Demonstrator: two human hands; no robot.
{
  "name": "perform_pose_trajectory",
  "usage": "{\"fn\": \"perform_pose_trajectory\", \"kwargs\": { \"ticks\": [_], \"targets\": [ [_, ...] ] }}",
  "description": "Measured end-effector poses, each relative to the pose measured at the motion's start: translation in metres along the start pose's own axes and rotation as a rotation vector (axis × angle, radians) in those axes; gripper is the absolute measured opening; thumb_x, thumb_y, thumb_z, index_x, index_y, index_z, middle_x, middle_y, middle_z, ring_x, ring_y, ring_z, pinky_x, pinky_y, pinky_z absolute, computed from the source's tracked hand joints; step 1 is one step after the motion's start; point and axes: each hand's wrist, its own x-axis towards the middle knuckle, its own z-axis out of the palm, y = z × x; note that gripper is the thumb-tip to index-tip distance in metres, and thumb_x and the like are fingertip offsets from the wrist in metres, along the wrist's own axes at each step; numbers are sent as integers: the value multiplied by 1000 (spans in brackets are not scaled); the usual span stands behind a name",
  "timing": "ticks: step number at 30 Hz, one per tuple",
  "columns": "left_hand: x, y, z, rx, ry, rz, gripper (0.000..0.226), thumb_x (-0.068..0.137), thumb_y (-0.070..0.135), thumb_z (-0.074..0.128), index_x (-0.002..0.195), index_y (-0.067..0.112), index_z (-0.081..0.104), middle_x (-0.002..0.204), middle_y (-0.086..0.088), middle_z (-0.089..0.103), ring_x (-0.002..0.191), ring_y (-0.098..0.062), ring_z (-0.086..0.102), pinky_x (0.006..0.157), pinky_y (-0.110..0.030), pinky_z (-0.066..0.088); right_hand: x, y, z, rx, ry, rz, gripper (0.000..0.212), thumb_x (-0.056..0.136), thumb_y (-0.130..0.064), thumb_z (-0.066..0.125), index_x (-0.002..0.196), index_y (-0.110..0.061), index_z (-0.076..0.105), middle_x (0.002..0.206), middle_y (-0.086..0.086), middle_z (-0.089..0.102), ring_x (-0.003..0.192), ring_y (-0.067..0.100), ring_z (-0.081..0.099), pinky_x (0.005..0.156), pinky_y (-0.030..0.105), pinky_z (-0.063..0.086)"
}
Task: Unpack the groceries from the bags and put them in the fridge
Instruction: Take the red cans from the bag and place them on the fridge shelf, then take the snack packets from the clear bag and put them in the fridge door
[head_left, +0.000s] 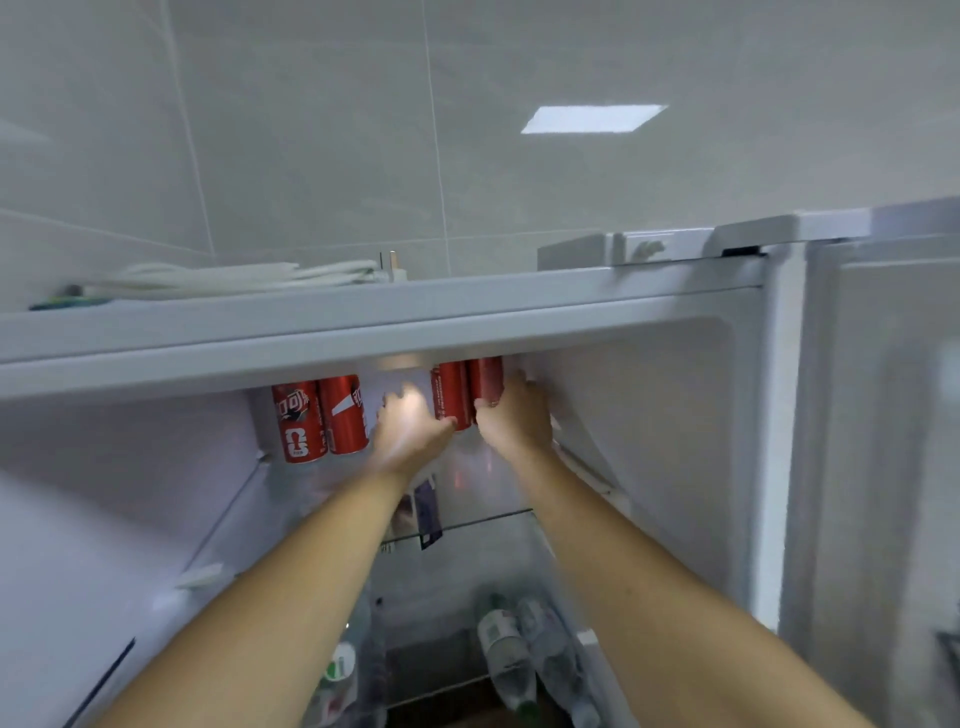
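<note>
Both my arms reach into the open fridge (675, 415), up to its top glass shelf (493, 519). My right hand (514, 418) is wrapped around a red cola can (487, 379) at the right of the shelf. A second red can (451, 392) stands right beside it, and my left hand (410, 431) touches its lower left side with the fingers curled. Whether the left hand grips that can is unclear. Two more red cans (298, 421) (343, 413) stand upright at the shelf's left end.
Lower shelves hold plastic bottles lying on their sides (506, 654) and a green-labelled container (337, 670). The fridge door (883, 467) stands open at the right. A white cable bundle (234, 278) lies on the fridge top, against a tiled wall.
</note>
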Motion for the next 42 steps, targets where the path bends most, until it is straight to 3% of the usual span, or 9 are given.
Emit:
{"fn": "perform_pose_trajectory", "kwargs": {
  "ticks": [3, 8, 14, 18, 26, 32, 37, 42],
  "targets": [
    [-48, -6, -17, 99, -13, 123, 48, 92, 43, 66, 125, 12, 51, 123, -10, 57, 114, -29, 57, 84, -38, 49, -51, 2, -25, -95, -65, -121, 52, 96, -40, 65, 139, -15, 49, 128, 11, 59, 118, 31, 59, 89, 40, 50],
    [-135, -26, -64, 154, 28, 284, 59, 93, 42, 66, 146, 18, 51, 140, -6, 58, 127, -26, 56, 102, -43, 50, -140, 5, -66, -158, -123, -344, 56, 98, -41, 64, 145, -15, 48, 142, 8, 55, 130, 29, 49, 102, 45, 49],
    [-250, -58, -100, 234, 105, 251, 63, 97, 44, 59, 153, 22, 42, 141, 0, 49, 134, -23, 42, 101, -42, 47, -214, -8, -87, -145, -217, -579, 59, 96, -50, 65, 145, -18, 53, 142, 3, 58, 134, 27, 47, 104, 43, 47],
    [-317, -78, -133, 350, 190, 124, 62, 95, 47, 58, 151, 26, 43, 144, 0, 48, 134, -24, 42, 100, -45, 49, -255, -35, -88, -105, -287, -739, 55, 97, -53, 63, 139, -19, 56, 131, 2, 61, 122, 25, 50, 94, 38, 46],
    [-504, -74, -187, 608, 407, -207, 63, 93, 44, 61, 150, 22, 45, 138, -3, 53, 130, -26, 45, 95, -40, 47, -387, -49, -106, 332, -535, -972, 55, 95, -52, 66, 140, -22, 58, 138, -2, 59, 130, 21, 46, 105, 35, 42],
    [-693, -26, -206, 773, 484, -488, 61, 90, 45, 61, 147, 26, 49, 130, 4, 57, 123, -20, 51, 80, -37, 52, -538, -49, -152, 599, -804, -1119, 53, 95, -52, 66, 138, -21, 60, 134, -4, 60, 130, 18, 49, 106, 33, 43],
    [-865, 30, -218, 867, 545, -790, 62, 90, 51, 53, 147, 26, 49, 131, 4, 57, 122, -19, 52, 81, -39, 56, -682, -41, -223, 770, -1033, -1263, 51, 94, -49, 69, 136, -20, 60, 132, -5, 61, 127, 19, 51, 104, 31, 44],
    [-1032, 90, -225, 958, 621, -1063, 61, 96, 49, 53, 151, 25, 43, 136, 3, 53, 127, -20, 47, 87, -40, 54, -814, -29, -300, 891, -1240, -1429, 54, 93, -51, 67, 136, -17, 61, 132, -2, 62, 127, 22, 52, 104, 21, 34]
  ]
}}
